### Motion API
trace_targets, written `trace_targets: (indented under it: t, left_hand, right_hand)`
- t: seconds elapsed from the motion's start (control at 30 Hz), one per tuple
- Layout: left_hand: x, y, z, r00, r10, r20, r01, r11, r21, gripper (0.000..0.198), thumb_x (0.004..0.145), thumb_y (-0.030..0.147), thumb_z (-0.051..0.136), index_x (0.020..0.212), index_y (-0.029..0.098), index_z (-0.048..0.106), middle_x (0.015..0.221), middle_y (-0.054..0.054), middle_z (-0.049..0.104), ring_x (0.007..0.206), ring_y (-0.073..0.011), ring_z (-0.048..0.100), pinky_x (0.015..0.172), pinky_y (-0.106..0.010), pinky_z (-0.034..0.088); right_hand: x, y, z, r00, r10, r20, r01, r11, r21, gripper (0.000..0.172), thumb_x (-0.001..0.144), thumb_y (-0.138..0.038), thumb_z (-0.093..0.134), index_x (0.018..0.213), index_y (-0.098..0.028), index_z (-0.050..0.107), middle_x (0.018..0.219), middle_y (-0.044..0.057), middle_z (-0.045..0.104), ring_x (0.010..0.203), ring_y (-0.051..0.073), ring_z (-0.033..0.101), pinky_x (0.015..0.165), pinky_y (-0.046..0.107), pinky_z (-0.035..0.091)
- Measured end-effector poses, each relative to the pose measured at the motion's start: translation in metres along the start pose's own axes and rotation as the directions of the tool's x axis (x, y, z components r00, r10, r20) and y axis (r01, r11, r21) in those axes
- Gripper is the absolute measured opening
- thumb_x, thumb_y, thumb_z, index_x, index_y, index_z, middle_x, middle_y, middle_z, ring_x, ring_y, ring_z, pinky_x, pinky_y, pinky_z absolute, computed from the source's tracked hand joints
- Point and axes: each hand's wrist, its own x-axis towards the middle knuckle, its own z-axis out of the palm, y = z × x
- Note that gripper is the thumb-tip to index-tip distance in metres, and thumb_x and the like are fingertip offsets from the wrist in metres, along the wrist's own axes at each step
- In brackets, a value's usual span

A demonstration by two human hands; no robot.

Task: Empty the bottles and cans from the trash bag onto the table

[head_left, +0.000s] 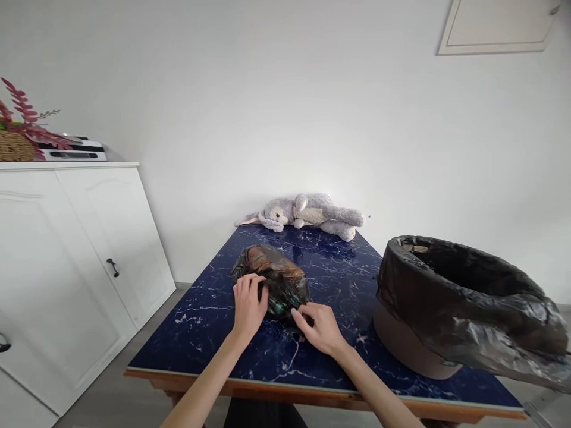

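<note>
A filled black plastic garbage bag [285,276] lies on the table in front of me, with brownish and green contents showing dimly through its thin film. My left hand [250,300] rests at its near left side, fingers curled into the gathered plastic. At the near right edge, my right hand [317,324] is closed on the bag, thumb pointing toward the middle. What exactly is inside the bag cannot be made out. To the right stands a brown trash bin [401,345], its rim covered by a loose black liner [446,297] that droops over the right side.
The blue marble-patterned table [200,321] has a wooden edge. A grey plush rabbit [312,213] lies on its side at the far end, by the wall. On the left is a white cabinet [89,238] bearing a wicker basket [15,145] with pink leaves.
</note>
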Motion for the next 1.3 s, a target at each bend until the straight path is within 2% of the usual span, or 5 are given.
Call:
trace_targets:
  t: [0.33,0.53,0.8,1.1,1.3]
  left_hand:
    - [-0.002,-0.009,-0.013,0.953,-0.274,-0.126,0.251,0.952,-0.174,0.033,0.116,0.041,0.026,0.108,0.025,0.053,0.079,-0.002,0.057,0.06,-0.0205,0.059,0.056,-0.033,0.049]
    - [-0.035,0.017,-0.033,0.983,-0.029,-0.183,-0.005,0.983,-0.186,0.029,0.109,0.029,0.047,0.136,0.025,0.039,0.116,-0.015,0.06,0.104,-0.0292,0.067,0.085,-0.046,0.06]
    - [-0.022,0.046,-0.04,0.824,0.365,0.434,-0.342,0.93,-0.134,0.042,0.11,0.022,0.043,0.15,0.03,0.053,0.148,-0.01,0.066,0.143,-0.0281,0.059,0.105,-0.043,0.062]
    - [-0.009,0.026,-0.008,0.899,0.225,0.376,-0.3,0.942,0.154,0.05,0.108,0.048,0.053,0.153,0.025,0.055,0.179,-0.014,0.022,0.157,-0.0488,0.034,0.117,-0.073,0.042]
    - [0.0,0.027,-0.016,0.877,0.253,0.408,-0.323,0.94,0.111,0.031,0.108,0.04,0.055,0.133,0.026,0.066,0.167,-0.014,0.046,0.151,-0.0445,0.041,0.116,-0.071,0.042]
  right_hand:
    - [0.002,0.011,0.005,0.982,0.062,-0.176,-0.091,0.983,-0.16,0.045,0.114,-0.043,0.035,0.112,-0.022,0.075,0.062,0.001,0.067,0.053,0.018,0.065,0.056,0.027,0.035]
    - [0.003,0.011,0.009,0.991,-0.052,-0.123,0.025,0.978,-0.208,0.034,0.109,-0.044,0.051,0.128,-0.027,0.073,0.064,-0.003,0.063,0.058,0.015,0.063,0.061,0.025,0.04]
    - [0.003,0.023,0.017,0.989,-0.015,-0.146,-0.022,0.968,-0.251,0.038,0.111,-0.043,0.048,0.133,-0.023,0.072,0.069,0.001,0.071,0.059,0.019,0.068,0.058,0.028,0.042]
    - [0.004,0.021,0.012,0.991,-0.036,-0.131,0.009,0.98,-0.2,0.029,0.112,-0.044,0.048,0.112,-0.025,0.07,0.069,-0.001,0.065,0.064,0.018,0.064,0.064,0.029,0.042]
    - [0.006,0.012,0.004,0.987,-0.126,-0.095,0.111,0.983,-0.144,0.023,0.111,-0.036,0.051,0.101,-0.026,0.069,0.08,0.001,0.065,0.077,0.02,0.06,0.078,0.034,0.044]
